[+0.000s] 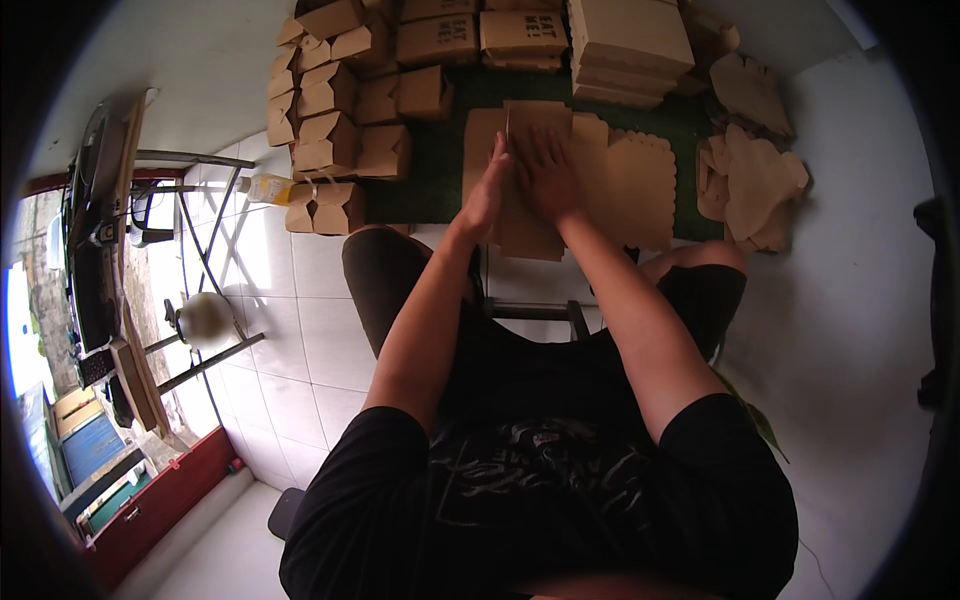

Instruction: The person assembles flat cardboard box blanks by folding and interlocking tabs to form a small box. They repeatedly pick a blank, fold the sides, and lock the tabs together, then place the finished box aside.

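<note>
A flat brown cardboard box blank with a scalloped right edge lies on the green tabletop in front of me. Its left part is a panel standing or folded along a crease. On that panel rests my right hand, palm down with fingers stretched out. My left hand is held edge-on along the crease just to the left, its fingers straight and touching the cardboard. Neither hand grips anything. Whether the panel lies fully flat cannot be told.
Folded brown boxes are stacked at the far left, with printed ones behind. A tall pile of flat cardboard stands at the back. Loose blanks lie at the right. A bottle of yellow liquid is beside the left boxes.
</note>
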A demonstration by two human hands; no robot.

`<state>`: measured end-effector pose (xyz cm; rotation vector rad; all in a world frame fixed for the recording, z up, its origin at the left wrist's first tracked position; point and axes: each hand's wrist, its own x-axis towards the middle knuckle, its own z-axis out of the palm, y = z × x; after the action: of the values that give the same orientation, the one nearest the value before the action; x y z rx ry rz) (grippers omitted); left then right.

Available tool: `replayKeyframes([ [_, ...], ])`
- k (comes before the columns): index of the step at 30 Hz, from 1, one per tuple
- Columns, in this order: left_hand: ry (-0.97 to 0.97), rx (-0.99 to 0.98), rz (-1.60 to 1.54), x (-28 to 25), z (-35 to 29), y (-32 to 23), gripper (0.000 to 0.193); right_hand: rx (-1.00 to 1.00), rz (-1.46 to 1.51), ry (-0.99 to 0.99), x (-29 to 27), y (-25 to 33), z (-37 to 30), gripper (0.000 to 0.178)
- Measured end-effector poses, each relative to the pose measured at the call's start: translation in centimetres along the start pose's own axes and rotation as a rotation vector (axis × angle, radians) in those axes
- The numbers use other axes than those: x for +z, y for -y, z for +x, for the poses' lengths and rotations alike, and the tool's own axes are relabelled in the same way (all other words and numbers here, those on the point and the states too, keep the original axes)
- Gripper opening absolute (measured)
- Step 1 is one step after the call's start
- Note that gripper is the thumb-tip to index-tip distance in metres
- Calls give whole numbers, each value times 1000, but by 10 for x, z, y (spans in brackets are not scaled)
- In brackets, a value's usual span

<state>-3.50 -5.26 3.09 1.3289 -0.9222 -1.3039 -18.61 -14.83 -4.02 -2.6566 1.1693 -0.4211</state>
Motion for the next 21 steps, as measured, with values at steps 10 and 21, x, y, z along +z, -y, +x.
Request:
replayKeyframes([
  [10, 136, 129, 217, -12, 14, 16, 67, -4, -19, 87, -3, -4, -1, 58],
  [21, 22, 375, 440, -1, 20, 41, 68, -120, -86, 284, -40, 11, -36, 74],
])
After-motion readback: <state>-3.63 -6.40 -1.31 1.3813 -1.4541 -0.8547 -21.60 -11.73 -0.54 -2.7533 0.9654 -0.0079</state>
